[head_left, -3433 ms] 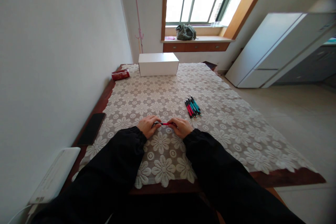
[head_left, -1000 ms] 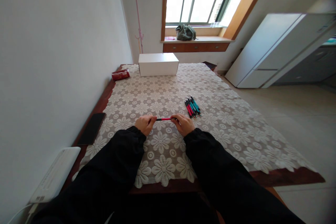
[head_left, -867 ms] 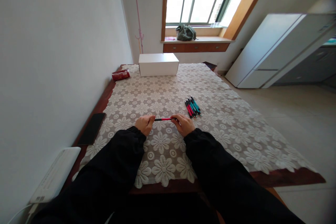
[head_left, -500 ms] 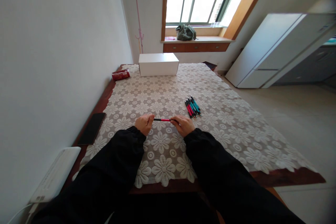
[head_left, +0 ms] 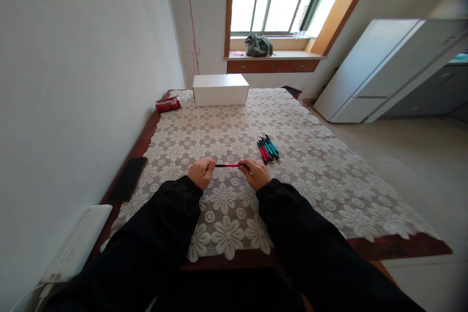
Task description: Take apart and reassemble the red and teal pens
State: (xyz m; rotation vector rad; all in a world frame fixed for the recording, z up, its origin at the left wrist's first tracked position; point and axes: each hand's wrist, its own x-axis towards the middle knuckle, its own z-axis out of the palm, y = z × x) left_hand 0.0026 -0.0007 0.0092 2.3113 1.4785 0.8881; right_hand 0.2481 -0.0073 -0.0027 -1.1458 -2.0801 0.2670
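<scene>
Red with black ends, one pen (head_left: 227, 165) is held level just above the lace tablecloth (head_left: 314, 175), near the table's front edge. The left hand (head_left: 201, 172) has its fingers pinched on the pen's left end; the right hand (head_left: 255, 173) has its fingers closed on the right end. Compared with 3.4 s ago, the pen sits slightly higher and the hands are spread a little wider along it; since 0.5 s ago almost nothing has changed. Just beyond the right hand lies one bundle of pens (head_left: 268, 148), red and teal with black tips; the exact count cannot be read. Further out: one dark phone (head_left: 127, 179) at the left table edge, one white box (head_left: 220, 89) at the far end, and one red packet (head_left: 167, 104) beside that box.
</scene>
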